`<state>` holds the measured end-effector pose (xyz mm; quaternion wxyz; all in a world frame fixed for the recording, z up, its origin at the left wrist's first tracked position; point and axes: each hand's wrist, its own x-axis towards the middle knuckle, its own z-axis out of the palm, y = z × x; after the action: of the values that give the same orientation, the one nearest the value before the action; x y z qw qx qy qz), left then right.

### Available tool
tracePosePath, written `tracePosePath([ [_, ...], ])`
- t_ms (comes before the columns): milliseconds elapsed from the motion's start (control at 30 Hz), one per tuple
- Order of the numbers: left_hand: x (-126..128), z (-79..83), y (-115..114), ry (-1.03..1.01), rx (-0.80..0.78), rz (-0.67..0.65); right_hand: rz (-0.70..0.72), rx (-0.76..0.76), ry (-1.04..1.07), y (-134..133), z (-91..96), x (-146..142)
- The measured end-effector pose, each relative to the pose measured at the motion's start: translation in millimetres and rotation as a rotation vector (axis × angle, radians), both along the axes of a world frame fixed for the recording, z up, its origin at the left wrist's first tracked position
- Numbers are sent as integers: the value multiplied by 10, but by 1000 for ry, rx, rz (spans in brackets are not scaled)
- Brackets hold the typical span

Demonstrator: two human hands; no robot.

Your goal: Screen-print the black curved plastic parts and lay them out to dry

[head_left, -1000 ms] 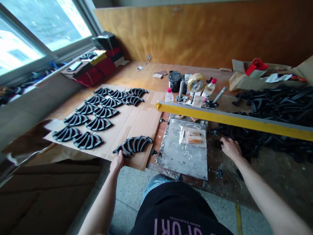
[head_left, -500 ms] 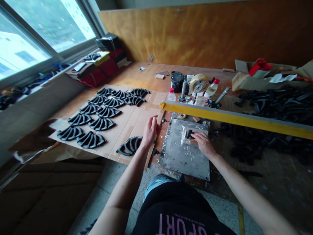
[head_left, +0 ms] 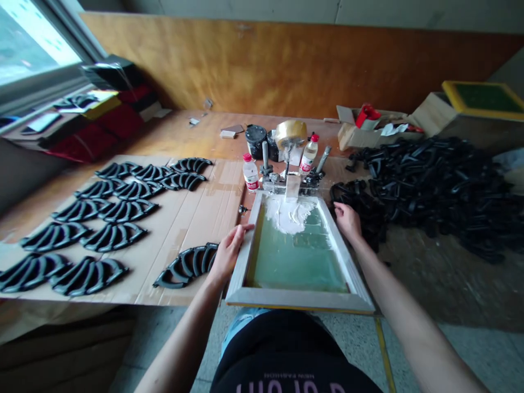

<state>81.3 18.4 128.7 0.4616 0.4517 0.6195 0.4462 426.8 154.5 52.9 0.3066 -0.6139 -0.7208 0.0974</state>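
Head cam view: a wooden screen-printing frame (head_left: 298, 299) sits right in front of the person, its far end held in hinge clamps (head_left: 286, 183) on the table (head_left: 184, 131), which looks like why the near end is left free. Left hand (head_left: 229, 254) lies on the left rail (head_left: 254, 215) and right hand (head_left: 347, 221) on the right rail (head_left: 350, 267), well apart, one per side for even handling; can't tell if they're gripping or just resting. White ink (head_left: 286, 214) sits at the far end of the mesh (head_left: 295, 259), by the clamps. Black arched plastic parts (head_left: 186, 266) lie in rows on a cardboard sheet (head_left: 188, 218) on the left, with a loose heap (head_left: 426, 185) on the right.
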Motion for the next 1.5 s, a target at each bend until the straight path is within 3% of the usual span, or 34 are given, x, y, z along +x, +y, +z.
tracePosePath([
  [67,-19,-283,-103,14,-84,-3,14,83,13,143,179,-105],
  [133,-22,-551,-130,33,-146,-5,146,174,-43,256,348,-405],
  [233,-20,-819,-100,133,-172,-3,331,114,-203,354,477,-920],
  [367,-30,-924,-77,177,-187,12,433,-28,-365,221,397,-1157],
  [467,-34,-940,-84,153,-178,15,654,34,-404,-56,349,-990],
  [567,-19,-928,-89,160,-166,21,912,55,-377,-232,426,-786],
  [633,1,-891,-92,167,-173,32,968,21,-344,-226,489,-738],
  [700,20,-838,-95,153,-181,46,899,15,-311,-177,493,-769],
  [800,33,-771,-102,99,-185,52,765,117,-291,-195,358,-851],
  [933,26,-748,-113,39,-188,51,840,196,-260,-356,210,-811],
  [1000,20,-732,-117,39,-195,51,839,156,-218,-324,271,-796],
  [1067,12,-673,-116,40,-206,39,741,103,-175,-167,409,-855],
  [1200,-13,-362,-84,53,-130,54,424,-1,-220,306,732,-1017],
  [1300,-17,-46,-16,43,-70,77,236,-45,-264,548,872,-837],
  [1400,27,210,134,-76,-9,80,49,-57,-147,589,806,-392],
  [1500,109,400,381,-186,160,126,-19,-141,-33,416,509,-78],
])
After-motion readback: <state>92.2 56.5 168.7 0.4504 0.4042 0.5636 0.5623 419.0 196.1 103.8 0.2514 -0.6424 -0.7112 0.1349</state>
